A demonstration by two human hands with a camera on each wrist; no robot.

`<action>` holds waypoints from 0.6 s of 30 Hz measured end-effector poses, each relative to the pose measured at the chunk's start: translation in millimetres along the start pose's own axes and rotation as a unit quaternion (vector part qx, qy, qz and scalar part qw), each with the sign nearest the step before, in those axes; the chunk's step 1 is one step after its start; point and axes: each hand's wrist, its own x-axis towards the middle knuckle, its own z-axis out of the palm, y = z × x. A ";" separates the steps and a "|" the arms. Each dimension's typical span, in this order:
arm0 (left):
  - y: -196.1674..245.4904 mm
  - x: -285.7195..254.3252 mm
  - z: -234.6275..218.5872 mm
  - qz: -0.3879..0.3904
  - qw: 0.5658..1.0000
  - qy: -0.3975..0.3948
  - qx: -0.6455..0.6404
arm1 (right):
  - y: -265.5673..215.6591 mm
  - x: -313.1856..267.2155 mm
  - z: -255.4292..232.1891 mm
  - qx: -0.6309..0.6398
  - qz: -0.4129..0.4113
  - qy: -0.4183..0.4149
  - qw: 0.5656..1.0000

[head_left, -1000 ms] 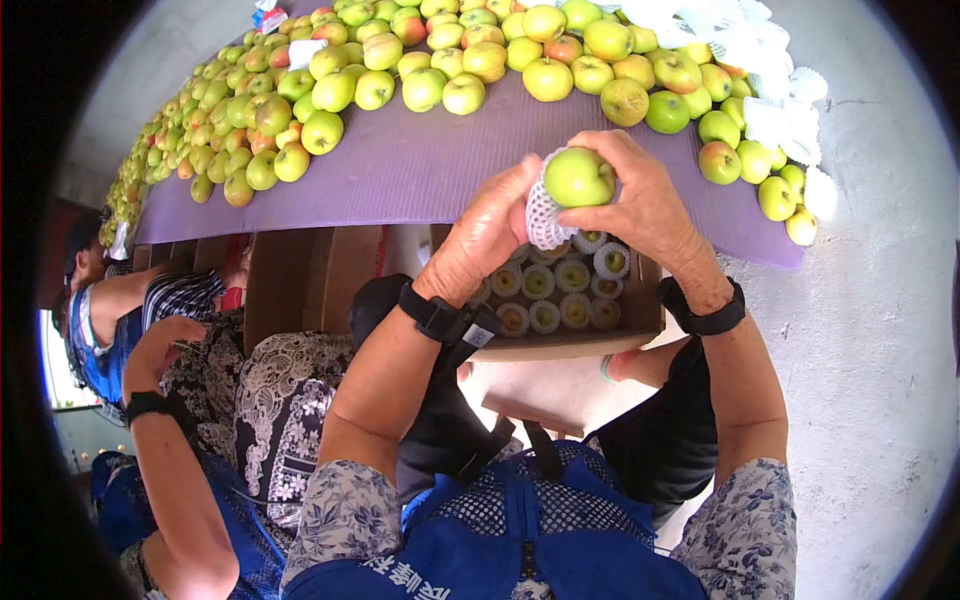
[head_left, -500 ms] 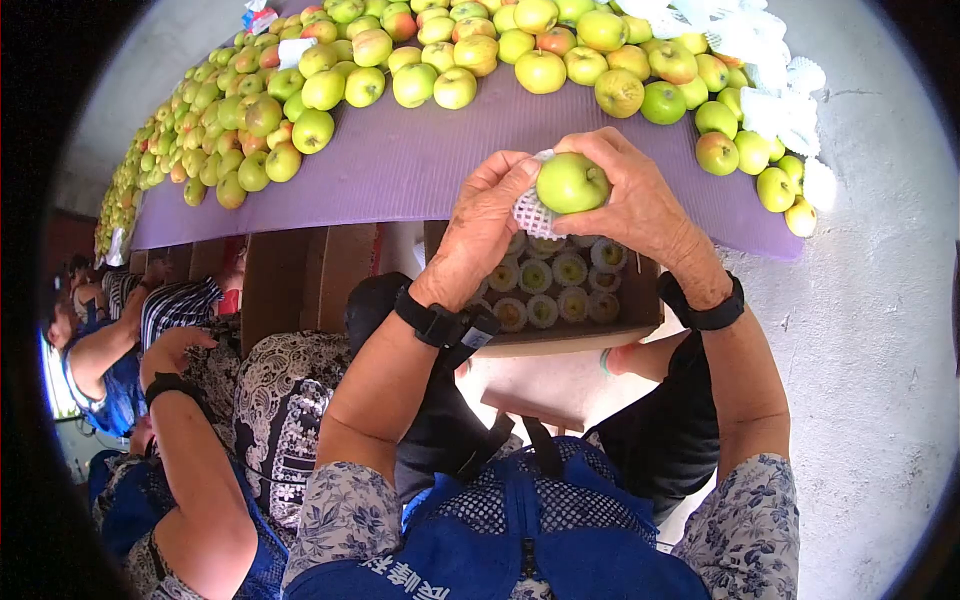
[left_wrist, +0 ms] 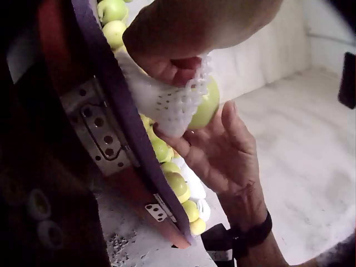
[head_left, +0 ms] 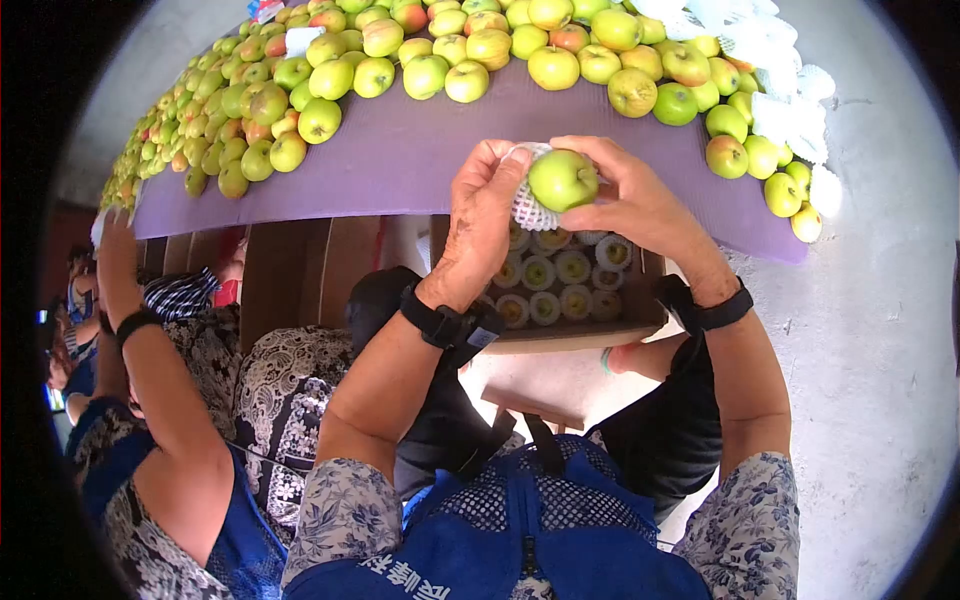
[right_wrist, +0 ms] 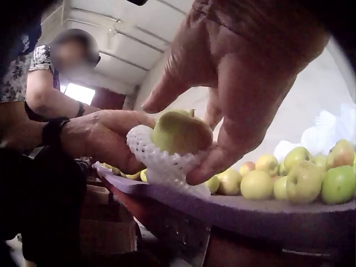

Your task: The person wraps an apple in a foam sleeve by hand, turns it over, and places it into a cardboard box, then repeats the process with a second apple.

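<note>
A green apple point(head_left: 562, 182) is held over the table's near edge, partly inside a white foam net sleeve point(head_left: 530, 210). My left hand point(head_left: 482, 215) pinches the sleeve by its rim, thumb on top. With thumb and fingers on either side, my right hand point(head_left: 645, 205) grips the apple. In the right wrist view the sleeve point(right_wrist: 167, 167) wraps the lower part of the apple point(right_wrist: 181, 133), and its stem end stands out. From the left wrist the sleeve point(left_wrist: 175, 108) hangs loose beyond the fruit.
Loose apples point(head_left: 490, 48) are heaped along the back of the purple-covered table point(head_left: 420, 150). White foam sleeves point(head_left: 765, 45) lie at the right by the wall. Below my hands a cardboard box point(head_left: 560, 340) holds rows of sleeved apples. Another person's arm point(head_left: 165, 370) is at the left.
The apple has shifted slightly left, into the sleeve, and turned in my right hand's grip. The neighbouring person's arm at the left has stretched up toward the apple heap.
</note>
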 end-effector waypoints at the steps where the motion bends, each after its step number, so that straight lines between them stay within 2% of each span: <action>1: -0.1 1.5 -1.6 -0.009 1.000 0.012 0.013 | -1.5 0.0 -2.5 0.123 0.061 -0.028 0.990; 2: -1.0 2.8 -2.9 -0.009 1.000 0.013 0.012 | -2.3 -0.3 -4.0 0.242 0.122 -0.055 0.961; 5: -5.3 4.0 -4.1 -0.002 1.000 0.002 -0.007 | 4.4 1.8 -6.1 0.273 0.098 -0.057 0.955; 8: -7.3 2.8 -1.9 0.006 1.000 -0.004 -0.010 | 0.2 -1.4 -5.0 0.285 0.108 -0.021 0.952; 10: -8.0 0.5 1.3 0.048 0.999 -0.023 0.009 | 4.8 -0.8 -3.3 0.257 0.092 -0.015 0.962; 12: -6.6 -2.7 4.4 0.045 0.999 -0.016 -0.005 | 7.1 -1.5 0.1 0.228 0.077 -0.008 0.970; 15: -4.0 -0.8 3.2 0.034 0.999 -0.013 -0.010 | 10.3 -3.4 2.3 0.280 0.094 0.021 0.955; 17: -0.3 -0.9 2.3 0.026 1.000 -0.016 0.000 | 15.9 -1.0 0.4 0.285 0.124 -0.021 0.950; 18: 4.4 -2.3 4.0 0.007 0.998 -0.023 0.059 | 15.1 -1.2 -0.2 0.285 0.122 -0.020 0.951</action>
